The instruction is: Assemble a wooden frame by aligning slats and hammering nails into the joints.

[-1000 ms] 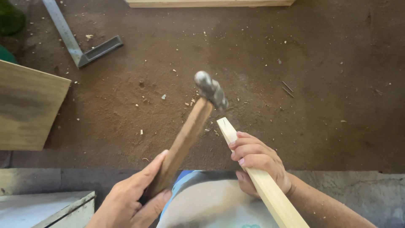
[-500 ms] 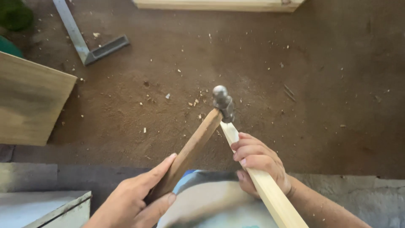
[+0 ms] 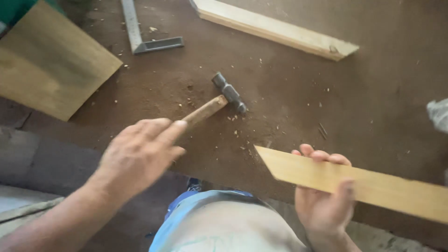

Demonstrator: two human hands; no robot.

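My left hand (image 3: 140,154) lies over the wooden handle of a hammer (image 3: 205,111), fingers stretched along it. The hammer's metal head (image 3: 229,93) rests low on the brown bench top (image 3: 373,93). My right hand (image 3: 326,205) grips a pale wooden strip (image 3: 373,184) from below. The strip is held level and runs off to the right. Its angled cut end (image 3: 266,156) points left, clear of the hammer.
A plywood board (image 3: 56,70) lies at the upper left and a metal try square (image 3: 140,37) beside it. A long wooden batten (image 3: 280,30) with a mitred end lies along the far side. Wood chips are scattered around the hammer. The bench's front edge is by my body.
The hammer has come down from striking the strip's end to lying low on the bench. My right hand has swung the strip from upright to level, pointing right.
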